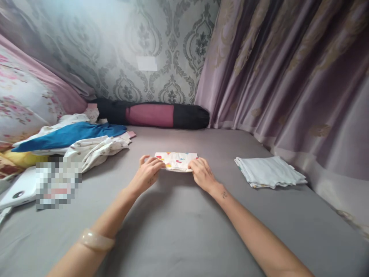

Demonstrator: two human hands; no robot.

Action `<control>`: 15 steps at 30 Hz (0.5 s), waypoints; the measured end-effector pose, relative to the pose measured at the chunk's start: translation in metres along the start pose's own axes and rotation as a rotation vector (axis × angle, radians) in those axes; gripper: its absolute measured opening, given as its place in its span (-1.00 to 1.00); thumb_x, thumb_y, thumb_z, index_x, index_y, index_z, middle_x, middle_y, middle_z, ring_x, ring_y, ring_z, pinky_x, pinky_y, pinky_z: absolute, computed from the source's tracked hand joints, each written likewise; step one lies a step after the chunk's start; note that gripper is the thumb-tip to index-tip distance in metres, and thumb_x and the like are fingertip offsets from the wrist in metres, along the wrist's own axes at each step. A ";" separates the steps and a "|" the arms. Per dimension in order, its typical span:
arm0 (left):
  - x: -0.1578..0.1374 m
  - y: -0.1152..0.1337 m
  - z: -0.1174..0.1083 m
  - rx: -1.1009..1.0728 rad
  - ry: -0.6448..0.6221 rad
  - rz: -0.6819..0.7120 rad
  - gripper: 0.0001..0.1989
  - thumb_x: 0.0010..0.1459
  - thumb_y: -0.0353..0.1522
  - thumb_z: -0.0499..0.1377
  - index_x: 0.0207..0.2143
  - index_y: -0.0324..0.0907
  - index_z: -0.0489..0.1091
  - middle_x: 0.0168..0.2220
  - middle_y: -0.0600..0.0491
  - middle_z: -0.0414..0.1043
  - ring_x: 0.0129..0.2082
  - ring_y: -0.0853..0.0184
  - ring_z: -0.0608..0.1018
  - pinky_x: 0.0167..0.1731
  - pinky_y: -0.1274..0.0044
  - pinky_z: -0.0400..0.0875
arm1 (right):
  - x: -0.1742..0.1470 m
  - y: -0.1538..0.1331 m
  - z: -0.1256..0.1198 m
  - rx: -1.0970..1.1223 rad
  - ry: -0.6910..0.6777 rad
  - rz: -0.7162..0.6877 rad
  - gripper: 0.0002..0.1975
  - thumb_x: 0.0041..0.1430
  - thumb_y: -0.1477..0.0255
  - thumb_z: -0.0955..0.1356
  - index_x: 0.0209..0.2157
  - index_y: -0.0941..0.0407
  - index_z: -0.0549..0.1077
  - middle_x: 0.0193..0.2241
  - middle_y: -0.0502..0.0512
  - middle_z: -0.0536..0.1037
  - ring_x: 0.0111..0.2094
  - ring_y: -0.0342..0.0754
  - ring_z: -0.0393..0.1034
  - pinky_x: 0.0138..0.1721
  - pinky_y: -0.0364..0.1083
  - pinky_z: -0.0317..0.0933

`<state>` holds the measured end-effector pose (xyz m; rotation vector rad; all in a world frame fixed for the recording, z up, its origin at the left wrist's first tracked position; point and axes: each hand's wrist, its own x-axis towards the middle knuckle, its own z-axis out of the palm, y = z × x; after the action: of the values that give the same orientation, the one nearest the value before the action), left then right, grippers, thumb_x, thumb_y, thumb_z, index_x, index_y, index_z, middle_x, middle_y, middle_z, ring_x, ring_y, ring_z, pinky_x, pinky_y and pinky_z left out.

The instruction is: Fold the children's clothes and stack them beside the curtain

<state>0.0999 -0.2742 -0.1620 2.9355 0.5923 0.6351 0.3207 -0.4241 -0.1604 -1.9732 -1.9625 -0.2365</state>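
A small folded white cloth (176,159) with red, yellow and blue prints is stretched between my hands over the grey sheet. My left hand (148,173) pinches its near left corner, fingers closed. At the near right corner, my right hand (202,174) grips the cloth the same way. The near edge of the cloth looks slightly raised, with shadow below it. Off to the right lies a stack of folded pale cloths (271,171).
A grey sheet (184,231) covers the bed. To the left are a heap of loose clothes with a blue piece (77,134), a white device (21,188) and a floral pillow (25,100). A black and maroon bolster (150,115) lies by the wall; curtains (276,77) hang right.
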 end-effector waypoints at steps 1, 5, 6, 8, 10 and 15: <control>-0.007 0.000 0.003 -0.010 -0.047 0.013 -0.59 0.16 -0.56 -0.08 -0.11 -0.04 0.44 -0.03 0.03 0.54 0.02 0.27 0.47 0.23 0.27 -0.07 | -0.006 -0.001 0.002 0.017 -0.036 -0.003 -0.64 0.16 0.73 0.13 -0.23 0.11 0.44 -0.23 0.14 0.50 -0.12 0.00 0.28 0.09 -0.05 0.04; -0.021 0.001 0.008 -0.041 -0.161 0.024 -0.52 0.09 -0.60 -0.08 -0.08 -0.02 0.42 -0.01 0.03 0.52 0.04 0.28 0.47 0.22 0.26 -0.06 | -0.020 -0.006 0.001 0.085 -0.156 0.014 -0.61 0.11 0.76 0.13 -0.21 0.11 0.43 -0.14 0.15 0.48 -0.08 -0.02 0.28 -0.01 -0.09 0.11; -0.022 0.002 0.008 -0.047 -0.175 0.024 -0.52 0.06 -0.60 -0.07 -0.08 -0.02 0.42 -0.01 0.03 0.52 0.04 0.28 0.47 0.21 0.25 -0.05 | -0.022 -0.007 0.000 0.098 -0.178 0.019 -0.60 0.09 0.76 0.14 -0.21 0.11 0.43 -0.12 0.14 0.47 -0.06 -0.02 0.28 -0.02 -0.10 0.11; -0.022 0.004 0.005 -0.063 -0.200 0.016 -0.55 0.02 -0.56 -0.03 -0.10 -0.02 0.42 -0.01 0.03 0.51 0.03 0.27 0.48 0.20 0.25 -0.03 | -0.023 -0.008 -0.004 0.115 -0.216 0.022 -0.61 0.05 0.75 0.17 -0.20 0.11 0.44 -0.10 0.13 0.47 -0.03 -0.03 0.27 -0.03 -0.11 0.11; -0.019 0.008 0.001 -0.084 -0.218 -0.005 -0.66 0.04 -0.49 0.01 -0.18 -0.03 0.44 -0.04 0.03 0.53 -0.02 0.25 0.49 0.18 0.26 0.01 | -0.020 -0.009 -0.007 0.122 -0.254 0.032 -0.62 0.02 0.73 0.20 -0.21 0.11 0.45 -0.11 0.11 0.48 -0.02 -0.03 0.28 -0.03 -0.12 0.11; 0.004 0.017 0.006 -0.130 -0.173 -0.189 -0.69 0.29 -0.24 -0.07 -0.32 -0.09 0.43 -0.26 0.04 0.56 -0.19 0.26 0.53 0.03 0.31 0.18 | 0.007 -0.013 -0.007 0.121 -0.268 0.237 -0.70 0.17 0.57 0.21 -0.16 0.06 0.49 -0.15 0.07 0.57 -0.12 -0.03 0.40 -0.11 -0.11 0.16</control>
<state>0.1121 -0.2887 -0.1635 2.7338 0.7657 0.3804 0.3093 -0.4203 -0.1498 -2.2249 -1.8191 0.2118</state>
